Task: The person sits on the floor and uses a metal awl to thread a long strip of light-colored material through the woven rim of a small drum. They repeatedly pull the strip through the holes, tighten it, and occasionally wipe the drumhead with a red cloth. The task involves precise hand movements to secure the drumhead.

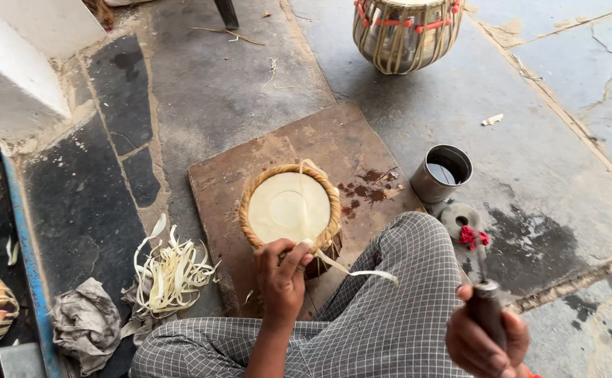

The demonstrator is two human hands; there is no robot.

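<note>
A small drum (289, 207) with a pale skin head and a braided rim stands on a brown wooden board (334, 140). My left hand (282, 276) rests at the drum's near edge, fingers pinched on a pale hide strip (348, 267) that trails over my checked trouser leg. My right hand (484, 337) is at the lower right, closed on the dark handle of a metal tool (480, 269) that points upward toward a bit of red cord.
A metal cup (444, 172) with liquid stands right of the board, a round metal disc (459, 218) beside it. A strapped metal drum (406, 31) sits at the top. Hide shavings (169, 273) and a grey rag (85, 322) lie at left.
</note>
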